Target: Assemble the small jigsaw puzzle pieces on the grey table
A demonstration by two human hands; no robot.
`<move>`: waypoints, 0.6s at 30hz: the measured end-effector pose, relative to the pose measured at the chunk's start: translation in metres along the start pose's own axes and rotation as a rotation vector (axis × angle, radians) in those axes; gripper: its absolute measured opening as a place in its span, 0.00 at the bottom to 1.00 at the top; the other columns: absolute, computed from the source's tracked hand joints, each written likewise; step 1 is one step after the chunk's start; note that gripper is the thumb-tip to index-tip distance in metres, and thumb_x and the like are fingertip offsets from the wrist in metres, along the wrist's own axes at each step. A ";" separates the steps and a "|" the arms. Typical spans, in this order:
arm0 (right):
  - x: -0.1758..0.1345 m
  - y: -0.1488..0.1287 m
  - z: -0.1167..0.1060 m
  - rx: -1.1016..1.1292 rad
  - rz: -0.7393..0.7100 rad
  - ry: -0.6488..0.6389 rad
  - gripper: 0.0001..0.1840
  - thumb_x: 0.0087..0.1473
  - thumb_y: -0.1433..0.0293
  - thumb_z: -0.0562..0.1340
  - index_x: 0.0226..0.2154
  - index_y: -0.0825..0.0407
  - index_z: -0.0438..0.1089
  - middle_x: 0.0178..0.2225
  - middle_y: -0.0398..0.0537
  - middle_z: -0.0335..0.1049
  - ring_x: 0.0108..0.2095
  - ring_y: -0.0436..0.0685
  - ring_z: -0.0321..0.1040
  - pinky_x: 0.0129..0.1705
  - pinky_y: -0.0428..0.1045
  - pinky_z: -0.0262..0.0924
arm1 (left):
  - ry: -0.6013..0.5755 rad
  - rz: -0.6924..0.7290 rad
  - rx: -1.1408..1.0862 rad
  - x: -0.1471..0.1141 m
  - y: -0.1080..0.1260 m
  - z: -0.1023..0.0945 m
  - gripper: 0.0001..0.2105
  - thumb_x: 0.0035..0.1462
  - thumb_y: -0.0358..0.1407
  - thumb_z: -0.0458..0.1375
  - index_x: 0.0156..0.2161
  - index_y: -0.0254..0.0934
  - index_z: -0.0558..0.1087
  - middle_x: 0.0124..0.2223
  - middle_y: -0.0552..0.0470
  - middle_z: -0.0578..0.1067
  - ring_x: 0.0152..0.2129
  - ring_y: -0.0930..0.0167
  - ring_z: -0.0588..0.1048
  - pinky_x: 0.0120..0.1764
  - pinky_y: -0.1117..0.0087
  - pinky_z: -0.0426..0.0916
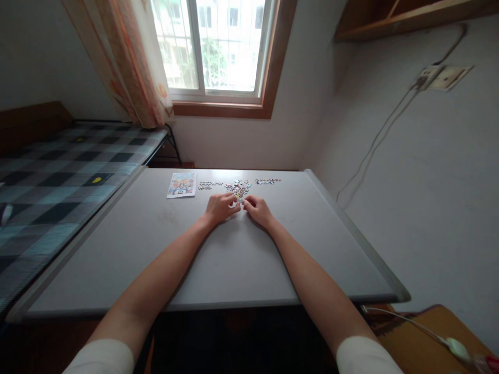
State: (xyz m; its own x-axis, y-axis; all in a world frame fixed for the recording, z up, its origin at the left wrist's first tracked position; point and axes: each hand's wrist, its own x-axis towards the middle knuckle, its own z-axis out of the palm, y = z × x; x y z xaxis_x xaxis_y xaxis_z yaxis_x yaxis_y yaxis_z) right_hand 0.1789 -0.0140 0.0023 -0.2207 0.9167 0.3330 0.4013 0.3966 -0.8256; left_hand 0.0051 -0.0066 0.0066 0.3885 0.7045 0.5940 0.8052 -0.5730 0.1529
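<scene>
Loose jigsaw puzzle pieces [237, 187] lie in a small heap near the far side of the grey-white table [241, 265]. My left hand [222, 206] rests at the near left of this heap, its thumb and fingers curled into a pinch. Just opposite, my right hand [257, 209] has its fingertips pressed together, a small gap from the left fingertips. Whatever either pinch holds is too small to make out. Left of the heap is a group of puzzle pieces [209, 184], and on the right another group of pieces [267, 181].
A printed picture sheet [182, 185] lies at the table's far left. Beside the table on the left stands a bed with a checked cover [78, 171]. A window [230, 47] is ahead; cables [368, 153] hang from a wall socket [429, 77] at right.
</scene>
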 end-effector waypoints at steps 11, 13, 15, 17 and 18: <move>-0.001 -0.001 -0.001 -0.021 -0.002 -0.010 0.14 0.52 0.62 0.54 0.23 0.53 0.66 0.21 0.42 0.67 0.23 0.49 0.59 0.29 0.45 0.54 | -0.048 -0.073 -0.068 0.001 0.003 -0.004 0.12 0.54 0.40 0.54 0.23 0.38 0.73 0.24 0.55 0.72 0.19 0.77 0.65 0.25 0.73 0.53; -0.001 -0.001 -0.001 -0.035 -0.007 -0.017 0.15 0.52 0.62 0.54 0.22 0.54 0.66 0.21 0.42 0.67 0.23 0.49 0.59 0.29 0.45 0.54 | -0.052 -0.085 -0.081 0.002 0.003 -0.004 0.13 0.54 0.40 0.53 0.23 0.38 0.73 0.24 0.55 0.72 0.19 0.77 0.64 0.25 0.73 0.54; -0.001 -0.002 0.000 -0.041 -0.009 -0.020 0.15 0.53 0.63 0.54 0.21 0.54 0.66 0.21 0.43 0.67 0.23 0.49 0.60 0.29 0.45 0.54 | -0.053 -0.087 -0.088 0.001 0.002 -0.003 0.13 0.54 0.40 0.53 0.23 0.38 0.73 0.24 0.55 0.72 0.19 0.77 0.65 0.25 0.74 0.54; -0.001 -0.002 0.000 -0.040 -0.006 -0.018 0.15 0.53 0.63 0.54 0.21 0.53 0.66 0.21 0.43 0.67 0.23 0.49 0.60 0.29 0.45 0.54 | -0.054 -0.083 -0.095 0.001 0.001 -0.003 0.13 0.54 0.40 0.54 0.23 0.38 0.73 0.24 0.55 0.73 0.19 0.77 0.65 0.25 0.74 0.55; -0.001 -0.002 0.000 -0.039 -0.002 -0.015 0.15 0.53 0.63 0.54 0.22 0.53 0.67 0.21 0.43 0.67 0.23 0.49 0.60 0.29 0.45 0.53 | -0.055 -0.083 -0.097 0.001 0.001 -0.003 0.13 0.54 0.40 0.54 0.23 0.38 0.73 0.24 0.55 0.73 0.18 0.77 0.65 0.25 0.74 0.55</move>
State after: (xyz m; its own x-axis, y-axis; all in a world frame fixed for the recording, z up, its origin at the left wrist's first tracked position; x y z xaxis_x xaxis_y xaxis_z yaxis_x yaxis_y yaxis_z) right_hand 0.1782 -0.0161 0.0039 -0.2344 0.9152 0.3277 0.4354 0.4003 -0.8063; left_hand 0.0052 -0.0078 0.0098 0.3486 0.7713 0.5325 0.7892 -0.5480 0.2771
